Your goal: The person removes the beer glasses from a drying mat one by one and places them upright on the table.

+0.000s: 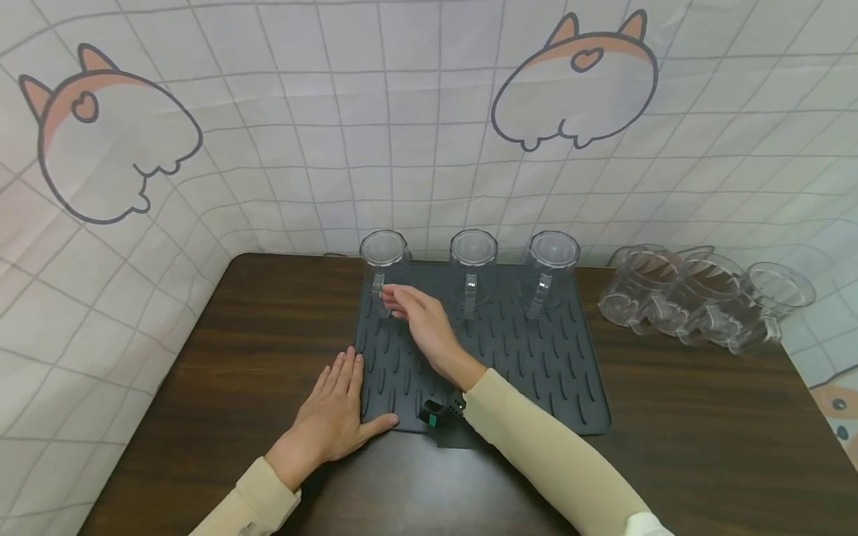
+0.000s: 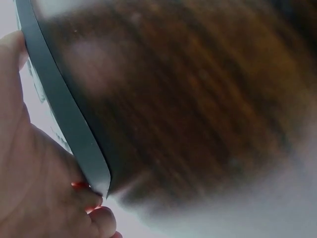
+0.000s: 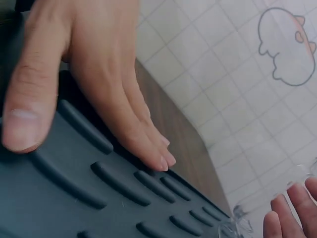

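Three clear glass mugs stand in a row along the back of a dark grey ridged mat (image 1: 482,350): a left mug (image 1: 384,253), a middle mug (image 1: 473,253) and a right mug (image 1: 553,257). Their handles face the person. The right hand (image 1: 429,327) reaches over the mat, its extended fingertips right at the left mug's handle. In the right wrist view, the right hand's fingers (image 3: 292,213) show beside clear glass. The left hand (image 1: 335,413) lies flat with fingers straight at the mat's front left, fingertips along its left edge and thumb over its front edge.
Several more clear glass mugs (image 1: 710,279) stand close together on the brown wooden table (image 1: 677,417), right of the mat. A white gridded cloth (image 1: 415,119) with cartoon animals hangs behind. A black wrist strap (image 1: 442,411) shows by the right sleeve.
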Tool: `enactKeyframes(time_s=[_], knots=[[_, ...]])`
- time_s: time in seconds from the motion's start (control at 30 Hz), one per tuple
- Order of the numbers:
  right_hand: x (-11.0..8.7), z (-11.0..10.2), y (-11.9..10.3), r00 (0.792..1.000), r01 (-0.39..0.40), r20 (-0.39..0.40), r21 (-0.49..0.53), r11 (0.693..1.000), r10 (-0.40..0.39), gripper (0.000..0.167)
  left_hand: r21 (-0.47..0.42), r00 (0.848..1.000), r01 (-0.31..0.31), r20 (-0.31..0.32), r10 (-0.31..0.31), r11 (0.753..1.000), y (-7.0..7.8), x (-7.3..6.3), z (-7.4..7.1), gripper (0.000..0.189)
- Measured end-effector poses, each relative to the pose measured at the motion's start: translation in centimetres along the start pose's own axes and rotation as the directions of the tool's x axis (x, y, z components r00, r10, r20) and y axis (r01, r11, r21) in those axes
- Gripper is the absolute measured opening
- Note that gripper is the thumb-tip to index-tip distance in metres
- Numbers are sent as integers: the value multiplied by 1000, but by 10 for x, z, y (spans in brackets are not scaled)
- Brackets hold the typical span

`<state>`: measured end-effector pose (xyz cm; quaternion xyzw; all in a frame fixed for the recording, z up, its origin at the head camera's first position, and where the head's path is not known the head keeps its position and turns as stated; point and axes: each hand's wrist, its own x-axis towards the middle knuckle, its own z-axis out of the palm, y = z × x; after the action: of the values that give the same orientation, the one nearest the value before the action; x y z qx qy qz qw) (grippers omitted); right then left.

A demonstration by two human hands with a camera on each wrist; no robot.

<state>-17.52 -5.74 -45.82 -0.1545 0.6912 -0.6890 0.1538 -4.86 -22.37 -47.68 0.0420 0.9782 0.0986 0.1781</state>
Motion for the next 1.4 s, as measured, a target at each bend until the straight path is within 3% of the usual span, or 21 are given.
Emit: enactKeyframes(time_s=[0.4, 0.6, 0.9, 1.2, 1.4], knots=[[16, 11, -1, 999, -36, -29, -24, 999, 36, 44, -6, 1000, -6, -2, 6, 1000, 7, -1, -2, 115], [17, 14, 0, 998, -60, -5, -35, 998, 60, 45, -1, 1000, -8, 10, 8, 1000, 9, -2, -3, 114], [17, 12, 5, 999, 46, 9, 2, 999, -47, 34, 8, 1000, -6, -1, 6, 1000, 9, -3, -4, 113], [18, 10, 11, 997, 68, 45, -9, 998, -67, 33, 9, 1000, 5, 4, -5, 1000, 6, -1, -3, 113], [17, 10, 3, 992, 106, 72, -39, 994, -103, 31, 18, 1000, 18, 13, -18, 1000, 5, -2, -5, 112]])
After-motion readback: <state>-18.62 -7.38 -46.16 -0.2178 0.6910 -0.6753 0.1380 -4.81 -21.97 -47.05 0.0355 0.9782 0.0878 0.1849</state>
